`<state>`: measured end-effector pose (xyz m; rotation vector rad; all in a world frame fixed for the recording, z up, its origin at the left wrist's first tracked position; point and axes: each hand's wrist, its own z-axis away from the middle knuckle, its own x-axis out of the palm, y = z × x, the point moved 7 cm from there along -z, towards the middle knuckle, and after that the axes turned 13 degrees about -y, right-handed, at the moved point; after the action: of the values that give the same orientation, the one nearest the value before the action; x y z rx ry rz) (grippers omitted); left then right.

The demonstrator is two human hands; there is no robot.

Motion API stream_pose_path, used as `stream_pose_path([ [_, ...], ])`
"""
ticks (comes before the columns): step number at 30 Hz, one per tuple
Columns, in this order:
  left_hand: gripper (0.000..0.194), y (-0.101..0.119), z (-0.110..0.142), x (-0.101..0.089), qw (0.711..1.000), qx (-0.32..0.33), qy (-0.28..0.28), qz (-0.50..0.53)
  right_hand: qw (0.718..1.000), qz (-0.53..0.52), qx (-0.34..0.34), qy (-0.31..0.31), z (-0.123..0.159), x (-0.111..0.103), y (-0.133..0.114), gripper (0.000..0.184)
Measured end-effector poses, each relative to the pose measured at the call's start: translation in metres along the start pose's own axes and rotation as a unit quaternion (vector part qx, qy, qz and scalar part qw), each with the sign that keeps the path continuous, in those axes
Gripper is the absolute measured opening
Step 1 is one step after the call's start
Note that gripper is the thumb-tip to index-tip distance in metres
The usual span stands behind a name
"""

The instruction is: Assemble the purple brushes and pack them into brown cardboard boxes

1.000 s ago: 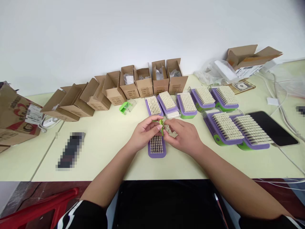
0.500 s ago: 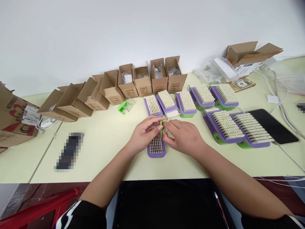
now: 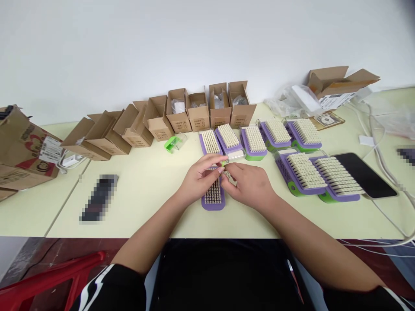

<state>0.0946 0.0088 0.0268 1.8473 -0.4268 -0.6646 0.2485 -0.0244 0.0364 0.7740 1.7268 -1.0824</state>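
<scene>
On the pale yellow table (image 3: pixel 145 203), cardboard boxes (image 3: pixel 194 114) line the far edge, and purple-and-green plastic brushes (image 3: pixel 304 172) with stiff pale bristles sit to the right. A purple brush (image 3: pixel 213 198) lies near, under both hands. The left hand (image 3: pixel 201 181) pinches narrowly on a small green piece (image 3: pixel 223 163), mostly hidden; the right hand (image 3: pixel 249 185) curls close beside it, its grip hard to make out

A row of open cardboard boxes (image 3: pixel 155 119) stands at eleven o'clock on the tabletop (image 3: pixel 136 203), a black smartphone (image 3: pixel 365 175) lies at three o'clock, and a red plastic chair (image 3: pixel 48 276) sits at eight.
</scene>
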Motion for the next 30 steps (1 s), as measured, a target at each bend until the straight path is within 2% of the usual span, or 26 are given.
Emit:
stream_pose_path([
  [6, 0.033, 0.002, -0.004, -0.006, 0.996, -0.025, 0.003, 0.085, 0.999, 0.034, -0.001, 0.017, -0.002, -0.013, -0.002, 0.026],
  [10, 0.041, -0.009, -0.006, -0.005, 0.985, -0.079, 0.006, 0.154, 0.996, 0.086, -0.019, 0.032, -0.006, -0.018, -0.003, 0.025],
  [16, 0.048, -0.026, -0.008, -0.004, 0.959, -0.109, 0.007, 0.263, 0.995, 0.068, -0.061, 0.049, -0.015, -0.024, -0.006, 0.018],
  [20, 0.048, -0.029, -0.011, -0.007, 0.95, -0.124, -0.005, 0.286, 0.994, 0.019, -0.089, 0.059, -0.013, -0.023, -0.003, 0.015],
  [25, 0.051, -0.029, -0.015, -0.005, 0.948, -0.132, -0.022, 0.29, 0.992, -0.045, -0.091, 0.076, -0.008, -0.014, 0.009, 0.019],
  [30, 0.052, -0.033, -0.017, 0.0, 0.964, -0.116, 0.007, 0.238, 0.991, 0.023, -0.091, 0.093, -0.006, -0.009, 0.009, 0.016],
])
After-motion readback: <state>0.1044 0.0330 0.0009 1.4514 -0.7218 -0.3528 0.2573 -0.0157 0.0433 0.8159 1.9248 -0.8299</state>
